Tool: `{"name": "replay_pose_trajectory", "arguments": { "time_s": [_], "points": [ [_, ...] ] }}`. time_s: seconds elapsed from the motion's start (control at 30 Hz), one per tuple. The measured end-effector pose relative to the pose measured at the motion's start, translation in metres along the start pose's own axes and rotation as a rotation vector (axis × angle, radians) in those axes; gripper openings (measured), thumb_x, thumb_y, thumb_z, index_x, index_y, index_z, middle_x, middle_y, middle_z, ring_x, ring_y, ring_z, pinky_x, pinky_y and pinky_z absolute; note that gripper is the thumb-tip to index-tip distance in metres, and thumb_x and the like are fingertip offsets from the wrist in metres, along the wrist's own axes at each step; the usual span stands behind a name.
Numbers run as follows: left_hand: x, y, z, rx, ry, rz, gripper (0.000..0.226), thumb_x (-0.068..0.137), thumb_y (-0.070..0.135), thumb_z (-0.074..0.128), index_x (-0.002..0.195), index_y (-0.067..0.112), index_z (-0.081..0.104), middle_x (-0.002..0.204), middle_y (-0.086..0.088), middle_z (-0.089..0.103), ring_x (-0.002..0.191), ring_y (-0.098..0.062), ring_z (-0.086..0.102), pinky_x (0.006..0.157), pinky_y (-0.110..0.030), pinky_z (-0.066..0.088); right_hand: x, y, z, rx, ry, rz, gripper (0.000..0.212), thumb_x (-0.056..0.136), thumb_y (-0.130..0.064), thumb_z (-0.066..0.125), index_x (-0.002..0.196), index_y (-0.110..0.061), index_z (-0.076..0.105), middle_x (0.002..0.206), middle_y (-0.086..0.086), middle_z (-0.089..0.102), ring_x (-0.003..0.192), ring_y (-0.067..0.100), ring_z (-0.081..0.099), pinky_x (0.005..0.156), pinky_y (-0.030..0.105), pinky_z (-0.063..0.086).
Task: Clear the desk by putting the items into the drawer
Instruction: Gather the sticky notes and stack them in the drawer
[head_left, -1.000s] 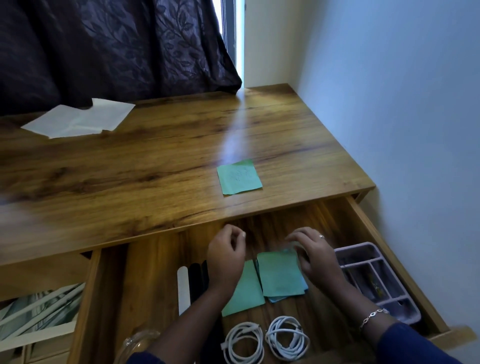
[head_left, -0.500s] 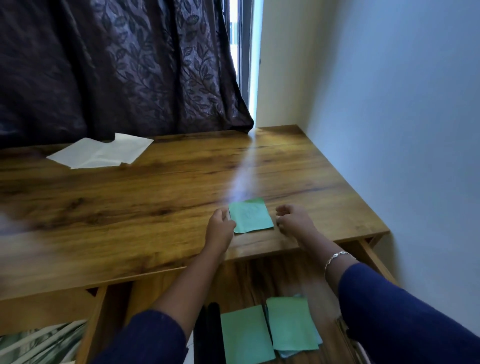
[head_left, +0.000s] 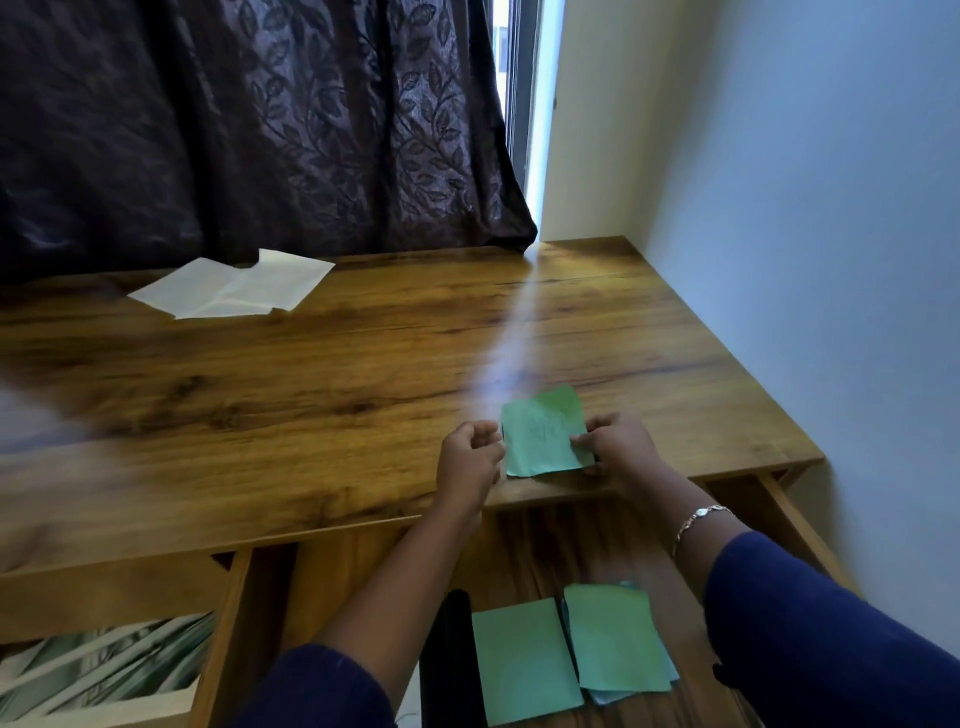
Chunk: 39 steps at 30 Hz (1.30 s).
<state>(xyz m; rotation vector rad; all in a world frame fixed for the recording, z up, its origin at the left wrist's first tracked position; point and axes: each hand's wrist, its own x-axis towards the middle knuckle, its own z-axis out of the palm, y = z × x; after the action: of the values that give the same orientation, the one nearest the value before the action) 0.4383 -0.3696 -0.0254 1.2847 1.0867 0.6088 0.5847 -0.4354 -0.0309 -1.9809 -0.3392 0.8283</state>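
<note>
Pinching a green note (head_left: 543, 436) by its right edge with the right grip (head_left: 618, 449), thumb on top and fingers beneath, just right of centre frame, close to the front lip of the table (head_left: 311, 389). Curling the left grip (head_left: 470, 460) just beside the note's left edge, without showing whether it is touching paper or holding nothing.

Possibly risking a crease or tear by gripping thin paper at one edge only. Possibly losing it in the carry over the table's lip and dropping it beside the open drawer (head_left: 524, 540) at lower centre rather than into it. Possibly nudging askew the two green notes (head_left: 524, 660) lying there side by side. Leaving, on this evidence, the white sheets (head_left: 234, 288) at upper left for a longer reach, well apart from both grips.

Working on a glossy wood-grain top, catching a pale streak of daylight from the window gap (head_left: 519, 104) at upper centre down to the note; likely making flat paper slippery to lift. Sitting in a corner, hemmed in by a dark leaf-patterned curtain (head_left: 260, 130) across the upper left and a pale wall (head_left: 805, 208) filling the right. Showing a second drawer (head_left: 104, 670) at lower left, holding striped papers.
</note>
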Motion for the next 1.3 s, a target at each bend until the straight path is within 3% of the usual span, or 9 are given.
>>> {"name": "replay_pose_trajectory", "arguments": {
  "time_s": [0.2, 0.3, 0.4, 0.53, 0.67, 0.87, 1.03, 1.2, 1.3],
  "points": [
    [-0.037, -0.022, -0.021, 0.043, 0.026, 0.053, 0.014, 0.087, 0.006, 0.060, 0.080, 0.017, 0.057, 0.089, -0.006, 0.064, 0.086, -0.021, 0.061, 0.071, -0.031, 0.051, -0.069, 0.026, -0.013, 0.117, -0.134, 0.033, 0.008, 0.087, 0.004, 0.055, 0.089, -0.001, 0.061, 0.090, 0.017, 0.067, 0.075, 0.023, 0.066, 0.052, 0.026, 0.051],
    [-0.051, -0.041, -0.029, 0.053, -0.008, -0.003, 0.014, 0.085, 0.002, 0.063, 0.080, 0.015, 0.058, 0.088, -0.012, 0.065, 0.078, -0.021, 0.063, 0.057, -0.024, 0.049, -0.093, 0.052, -0.009, 0.064, -0.172, 0.062, 0.010, 0.086, 0.004, 0.056, 0.089, -0.001, 0.063, 0.091, 0.015, 0.068, 0.081, 0.026, 0.067, 0.061, 0.031, 0.055],
    [-0.061, -0.058, -0.037, 0.091, -0.031, -0.096, 0.010, 0.085, -0.002, 0.061, 0.087, 0.008, 0.059, 0.088, -0.015, 0.065, 0.073, -0.022, 0.064, 0.052, -0.023, 0.049, -0.105, 0.078, -0.002, -0.034, -0.180, 0.059, 0.010, 0.086, 0.002, 0.058, 0.091, -0.005, 0.063, 0.093, 0.011, 0.067, 0.081, 0.021, 0.066, 0.059, 0.025, 0.052],
    [-0.072, -0.083, -0.043, 0.190, -0.098, -0.169, 0.012, 0.085, -0.006, 0.058, 0.082, 0.006, 0.057, 0.078, -0.010, 0.062, 0.066, -0.020, 0.060, 0.057, -0.028, 0.053, -0.107, 0.109, 0.008, -0.233, -0.116, 0.037, 0.013, 0.084, -0.002, 0.064, 0.096, -0.006, 0.065, 0.090, 0.011, 0.067, 0.079, 0.023, 0.066, 0.056, 0.025, 0.051],
    [-0.075, -0.107, -0.041, 0.301, -0.052, -0.203, 0.017, 0.084, 0.000, 0.061, 0.076, 0.014, 0.055, 0.078, -0.008, 0.062, 0.071, -0.022, 0.061, 0.067, -0.038, 0.057, -0.105, 0.126, 0.018, -0.288, -0.107, 0.031, 0.017, 0.081, 0.001, 0.066, 0.085, -0.016, 0.064, 0.074, 0.004, 0.063, 0.077, 0.026, 0.064, 0.072, 0.042, 0.056],
    [-0.075, -0.124, -0.043, 0.279, -0.021, -0.278, 0.015, 0.084, 0.006, 0.066, 0.093, 0.009, 0.054, 0.096, -0.018, 0.063, 0.083, -0.029, 0.062, 0.059, -0.031, 0.053, -0.102, 0.132, 0.026, -0.242, -0.111, 0.086, 0.026, 0.079, 0.001, 0.069, 0.104, -0.003, 0.062, 0.076, 0.003, 0.059, 0.076, 0.023, 0.060, 0.059, 0.027, 0.047],
    [-0.073, -0.127, -0.041, 0.275, -0.066, -0.365, 0.024, 0.082, 0.002, 0.066, 0.102, 0.005, 0.053, 0.099, -0.020, 0.061, 0.078, -0.028, 0.060, 0.054, -0.029, 0.051, -0.104, 0.136, 0.025, -0.333, -0.090, 0.055, 0.031, 0.077, -0.003, 0.072, 0.107, -0.004, 0.063, 0.086, 0.007, 0.062, 0.086, 0.027, 0.063, 0.077, 0.039, 0.054],
    [-0.074, -0.131, -0.038, 0.376, -0.077, -0.335, 0.016, 0.083, 0.000, 0.064, 0.096, 0.005, 0.055, 0.098, -0.020, 0.063, 0.079, -0.031, 0.064, 0.063, -0.036, 0.056, -0.106, 0.139, 0.030, -0.593, -0.060, -0.089, 0.030, 0.078, -0.011, 0.072, 0.108, -0.012, 0.064, 0.095, 0.007, 0.068, 0.088, 0.021, 0.063, 0.065, 0.026, 0.042],
    [-0.076, -0.133, -0.035, 0.474, -0.066, -0.295, 0.021, 0.082, 0.002, 0.065, 0.097, 0.009, 0.052, 0.099, -0.016, 0.063, 0.081, -0.031, 0.065, 0.071, -0.042, 0.057, -0.108, 0.140, 0.035, -0.766, -0.050, -0.193, 0.032, 0.082, -0.016, 0.067, 0.113, -0.014, 0.060, 0.103, 0.007, 0.068, 0.098, 0.023, 0.061, 0.071, 0.027, 0.041]
  ]
}}
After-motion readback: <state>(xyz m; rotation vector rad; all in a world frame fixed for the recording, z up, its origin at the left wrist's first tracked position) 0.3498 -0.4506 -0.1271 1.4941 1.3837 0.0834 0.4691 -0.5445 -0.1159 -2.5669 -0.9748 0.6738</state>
